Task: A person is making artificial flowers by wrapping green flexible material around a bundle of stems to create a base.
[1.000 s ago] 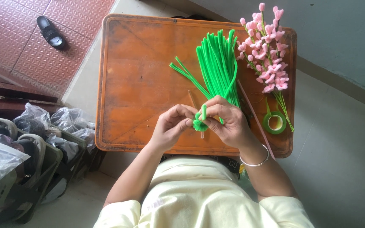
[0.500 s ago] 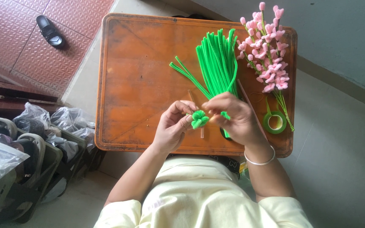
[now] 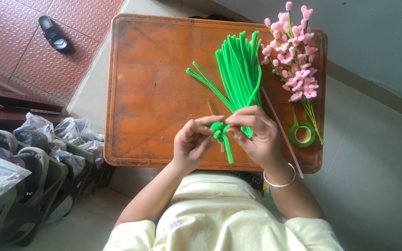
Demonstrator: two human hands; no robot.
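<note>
Between the left hand (image 3: 190, 145) and right hand (image 3: 256, 135), both pinching it, sits a coiled green pipe cleaner (image 3: 220, 135), seemingly light, fuzzy and bendable, best gripped at its coil, its straight tail pointing down toward the person.

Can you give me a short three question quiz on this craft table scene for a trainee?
1. True or false: both hands pinch the same curled green pipe cleaner.
2. What lies right of the bundle of green pipe cleaners? A) a spray of pink flowers B) a pair of scissors C) a glue bottle
3. Fill in: the roll of green tape lies on the wooden ____.

Key
1. True: the left hand and the right hand meet on it.
2. A: the spray of pink flowers.
3. Table.
</note>
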